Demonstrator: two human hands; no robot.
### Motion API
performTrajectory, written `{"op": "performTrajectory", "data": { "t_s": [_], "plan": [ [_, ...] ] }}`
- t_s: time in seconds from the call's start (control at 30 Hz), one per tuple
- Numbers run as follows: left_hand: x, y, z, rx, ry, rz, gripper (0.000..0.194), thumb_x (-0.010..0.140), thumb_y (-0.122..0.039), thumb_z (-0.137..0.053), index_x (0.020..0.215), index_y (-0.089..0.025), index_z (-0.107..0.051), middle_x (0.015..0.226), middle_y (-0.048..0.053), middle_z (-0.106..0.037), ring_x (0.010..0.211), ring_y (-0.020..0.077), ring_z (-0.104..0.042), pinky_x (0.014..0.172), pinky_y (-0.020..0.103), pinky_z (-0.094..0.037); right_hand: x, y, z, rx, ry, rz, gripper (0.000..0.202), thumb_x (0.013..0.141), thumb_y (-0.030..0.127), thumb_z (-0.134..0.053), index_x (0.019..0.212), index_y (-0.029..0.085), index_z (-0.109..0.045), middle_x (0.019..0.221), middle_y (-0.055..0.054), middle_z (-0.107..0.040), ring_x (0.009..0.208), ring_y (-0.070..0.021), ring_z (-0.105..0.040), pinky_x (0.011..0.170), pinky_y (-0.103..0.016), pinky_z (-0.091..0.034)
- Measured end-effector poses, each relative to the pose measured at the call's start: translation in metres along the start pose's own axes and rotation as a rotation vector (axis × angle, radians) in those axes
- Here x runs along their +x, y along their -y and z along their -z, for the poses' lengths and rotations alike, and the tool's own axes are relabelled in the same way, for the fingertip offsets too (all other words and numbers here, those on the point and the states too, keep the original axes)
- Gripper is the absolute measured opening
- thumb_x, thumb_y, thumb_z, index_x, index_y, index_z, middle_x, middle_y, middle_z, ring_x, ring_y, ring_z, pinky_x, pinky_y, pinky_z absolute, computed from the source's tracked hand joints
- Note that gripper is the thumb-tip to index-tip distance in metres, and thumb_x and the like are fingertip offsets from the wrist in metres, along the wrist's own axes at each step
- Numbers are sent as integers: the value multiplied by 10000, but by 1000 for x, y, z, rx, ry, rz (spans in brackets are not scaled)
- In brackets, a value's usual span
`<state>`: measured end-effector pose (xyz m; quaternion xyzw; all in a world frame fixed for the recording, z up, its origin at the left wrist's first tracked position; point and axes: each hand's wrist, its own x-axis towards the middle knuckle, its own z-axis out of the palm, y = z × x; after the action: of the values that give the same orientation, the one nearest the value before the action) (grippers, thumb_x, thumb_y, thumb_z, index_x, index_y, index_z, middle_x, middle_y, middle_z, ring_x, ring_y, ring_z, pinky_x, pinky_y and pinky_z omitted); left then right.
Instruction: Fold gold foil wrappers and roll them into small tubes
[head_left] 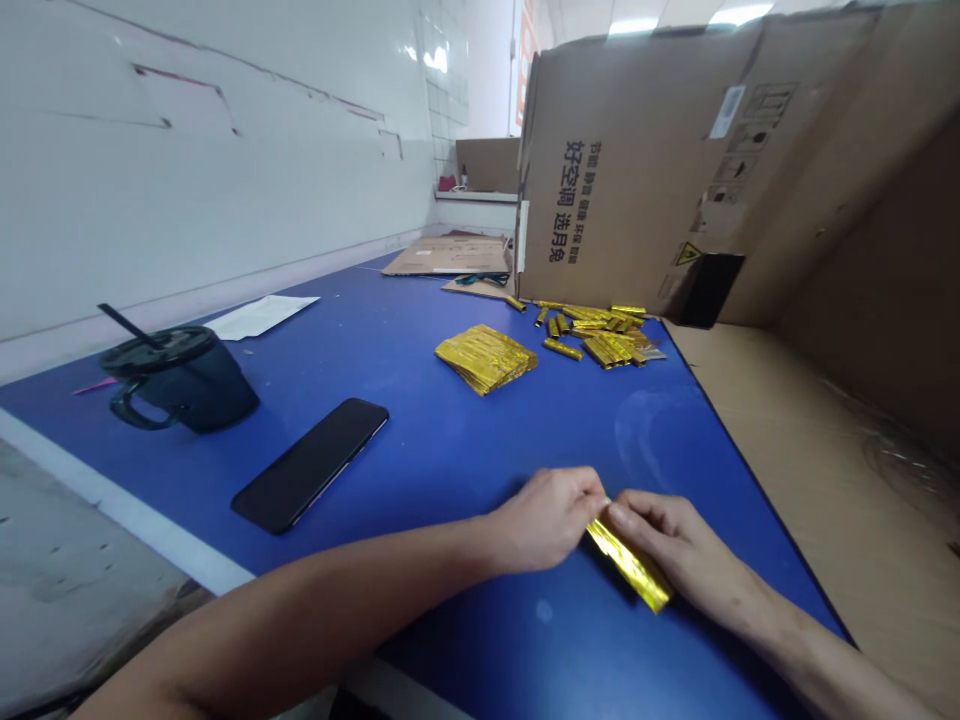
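Low over the blue table, a shiny gold foil strip (628, 562) slants between my hands. My left hand (551, 518) pinches its far end, with the fingers curled closed. Beside it my right hand (671, 545) grips the same end and runs along the strip's right edge, thumb on top. The fingertips of both hands nearly meet, and what lies right between them is hidden. Farther off lies a fanned stack of flat gold foil sheets (486, 357). Small rolled gold foil tubes (562, 349) are heaped to the right of that stack.
On the blue table (420, 450) lie a black phone (311, 465) and a white paper (262, 316). A dark lidded mug (199, 385) with a straw stands at the left. Flat cardboard (448, 256) lies at the back. A large cardboard box (637, 170) borders the table's back right.
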<state>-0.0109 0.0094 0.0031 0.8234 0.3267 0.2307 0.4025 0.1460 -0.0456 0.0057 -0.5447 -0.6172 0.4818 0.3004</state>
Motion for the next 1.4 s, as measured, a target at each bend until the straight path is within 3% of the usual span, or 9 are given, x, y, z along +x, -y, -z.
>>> {"op": "performTrajectory", "data": {
  "t_s": [0.17,0.37,0.53,0.8,1.03,1.23,1.4],
  "plan": [
    [-1,-1,-4,-11,-25,-3,194,797,-249,-389,691,-158,-523,580,-36,-472,560,89,-426,504,184,-309,-1,-3,-1,37,79,-54,406,761,541,-434,577,183,-377,494,81,-276,436,-56,-212,390,-197,-188],
    [12,18,8,-65,-162,58,222,808,-295,-383,652,-160,-464,477,-60,-395,465,73,-371,459,192,-249,1,-4,8,-85,11,-53,430,810,510,-359,574,166,-461,442,47,-439,397,-62,-286,398,-211,-210],
    [15,22,10,-115,-165,55,224,807,-311,-391,643,-165,-433,455,-69,-383,430,67,-349,445,193,-236,2,-6,7,-122,-79,-20,421,797,507,-388,547,174,-451,432,50,-428,401,-68,-309,403,-209,-223],
    [17,24,12,-223,-258,45,204,801,-293,-385,643,-167,-414,423,-76,-372,390,63,-326,416,185,-248,3,-7,9,33,-109,-86,404,733,540,-454,619,162,-539,408,37,-482,346,-63,-314,367,-203,-208],
    [19,22,9,-342,-279,98,194,796,-288,-392,648,-167,-422,393,-75,-380,355,63,-322,377,176,-239,3,-1,7,18,-174,-18,425,720,508,-498,462,175,-446,391,53,-400,370,-54,-269,378,-207,-189],
    [15,20,6,-329,-321,87,202,802,-293,-393,651,-164,-426,405,-74,-373,375,63,-333,395,177,-255,4,-6,8,38,-138,-43,377,734,514,-480,551,186,-451,439,48,-451,376,-64,-312,381,-206,-212],
    [11,17,2,-341,-251,59,192,809,-309,-395,689,-164,-435,423,-73,-383,393,67,-345,414,182,-266,5,-9,7,11,-153,-50,412,719,532,-484,508,181,-445,410,53,-402,369,-61,-283,369,-211,-189]
  ]
}}
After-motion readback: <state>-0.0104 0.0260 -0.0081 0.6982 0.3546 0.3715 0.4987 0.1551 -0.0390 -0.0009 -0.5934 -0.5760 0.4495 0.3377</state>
